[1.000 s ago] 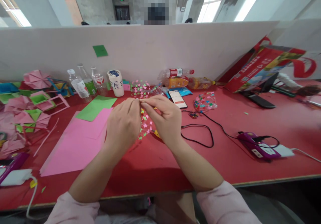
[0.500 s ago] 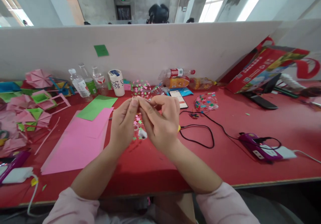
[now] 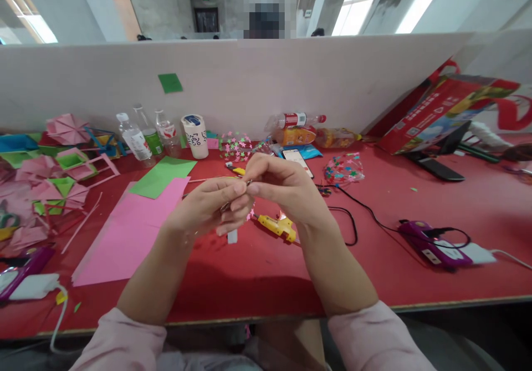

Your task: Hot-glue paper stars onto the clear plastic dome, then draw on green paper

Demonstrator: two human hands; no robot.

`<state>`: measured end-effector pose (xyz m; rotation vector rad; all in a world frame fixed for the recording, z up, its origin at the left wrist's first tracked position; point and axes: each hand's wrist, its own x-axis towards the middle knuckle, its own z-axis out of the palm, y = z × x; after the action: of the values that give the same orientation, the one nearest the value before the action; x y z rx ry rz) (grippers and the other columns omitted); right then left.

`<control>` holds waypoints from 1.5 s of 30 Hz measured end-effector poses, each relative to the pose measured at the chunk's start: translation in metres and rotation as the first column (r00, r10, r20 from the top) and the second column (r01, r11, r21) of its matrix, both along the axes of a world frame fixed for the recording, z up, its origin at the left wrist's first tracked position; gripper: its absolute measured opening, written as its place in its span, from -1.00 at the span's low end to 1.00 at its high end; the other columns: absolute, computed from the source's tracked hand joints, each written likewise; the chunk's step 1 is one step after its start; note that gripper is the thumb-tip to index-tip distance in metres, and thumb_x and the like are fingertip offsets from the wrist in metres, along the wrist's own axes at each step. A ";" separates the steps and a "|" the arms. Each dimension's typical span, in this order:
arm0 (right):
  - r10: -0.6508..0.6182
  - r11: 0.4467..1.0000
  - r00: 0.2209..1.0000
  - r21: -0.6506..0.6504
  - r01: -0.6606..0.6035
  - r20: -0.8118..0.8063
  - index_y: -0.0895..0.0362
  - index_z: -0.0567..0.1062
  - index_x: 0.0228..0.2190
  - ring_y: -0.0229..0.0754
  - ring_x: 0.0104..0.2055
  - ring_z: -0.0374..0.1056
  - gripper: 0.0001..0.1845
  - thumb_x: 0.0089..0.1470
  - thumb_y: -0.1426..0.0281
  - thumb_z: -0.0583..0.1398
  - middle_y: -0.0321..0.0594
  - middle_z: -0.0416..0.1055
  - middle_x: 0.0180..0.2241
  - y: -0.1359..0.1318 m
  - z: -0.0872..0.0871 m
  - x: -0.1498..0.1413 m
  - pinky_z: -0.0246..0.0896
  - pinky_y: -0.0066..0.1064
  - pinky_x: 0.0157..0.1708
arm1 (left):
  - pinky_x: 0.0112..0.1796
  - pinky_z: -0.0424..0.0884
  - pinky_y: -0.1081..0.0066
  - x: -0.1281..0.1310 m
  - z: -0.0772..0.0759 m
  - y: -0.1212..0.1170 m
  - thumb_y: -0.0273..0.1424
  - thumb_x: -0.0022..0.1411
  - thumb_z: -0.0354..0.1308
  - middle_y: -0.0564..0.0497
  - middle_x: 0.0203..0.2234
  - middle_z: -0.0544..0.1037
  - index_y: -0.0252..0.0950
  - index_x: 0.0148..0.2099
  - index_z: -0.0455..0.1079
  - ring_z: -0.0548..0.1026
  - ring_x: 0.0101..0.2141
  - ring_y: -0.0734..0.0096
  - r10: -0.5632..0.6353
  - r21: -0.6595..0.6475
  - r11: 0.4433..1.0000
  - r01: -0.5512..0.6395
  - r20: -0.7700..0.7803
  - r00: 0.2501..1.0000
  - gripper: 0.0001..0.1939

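And there's the turn: left hand point(image 3: 203, 207) and right hand point(image 3: 288, 188) have swung round, each grip pinching a small dark piece point(image 3: 249, 182) above the worktop point(image 3: 257, 282), seemingly exposing it for fine two-handed work.

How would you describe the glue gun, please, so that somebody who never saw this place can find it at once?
Over the red table, find the right hand, near the picture's middle. Just left of its wrist in the view, on the table, lies the glue gun. Its chunky yellow body sets it apart from the black cable on the wrist's other side.
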<state>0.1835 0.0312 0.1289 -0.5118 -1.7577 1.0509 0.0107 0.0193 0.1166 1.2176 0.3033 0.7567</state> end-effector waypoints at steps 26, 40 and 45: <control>-0.746 0.444 0.637 0.858 0.260 0.192 0.04 0.53 -0.34 -0.19 -0.32 0.32 -0.77 0.21 0.44 0.07 -0.26 0.48 -0.44 -0.009 -0.002 0.000 0.20 -0.19 0.00 | -0.60 0.19 0.52 -0.001 0.005 0.003 -0.20 0.31 0.02 0.14 -0.69 0.33 -0.27 -0.50 0.28 0.27 -0.66 0.58 0.540 0.452 0.798 -0.398 -0.245 0.805 -0.63; -0.546 0.821 0.835 0.243 0.517 0.070 0.09 0.51 -0.40 -0.29 -0.40 0.41 -0.87 0.15 0.40 0.16 -0.33 0.51 -0.45 -0.016 -0.010 -0.025 0.25 -0.43 -0.36 | -0.23 0.36 0.48 0.028 -0.022 0.002 -0.37 0.36 0.01 0.09 -0.37 0.58 -0.19 -0.24 0.44 0.51 -0.30 0.48 0.909 0.692 -0.061 -0.719 0.337 0.247 -0.81; -0.601 0.749 0.799 0.340 0.569 -0.014 0.07 0.52 -0.42 -0.25 -0.28 0.36 -0.90 0.10 0.45 0.20 -0.29 0.45 -0.39 -0.014 -0.009 -0.026 0.24 -0.37 -0.25 | -0.07 0.39 0.36 0.035 -0.024 0.004 -0.36 0.38 -0.03 0.04 -0.27 0.56 -0.20 -0.25 0.43 0.50 -0.15 0.40 0.893 0.595 -0.048 -0.802 0.385 0.232 -0.79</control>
<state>0.1573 0.0167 0.1195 -0.8430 -1.6391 0.2784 0.0452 0.0235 0.0924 1.7933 1.0526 2.1401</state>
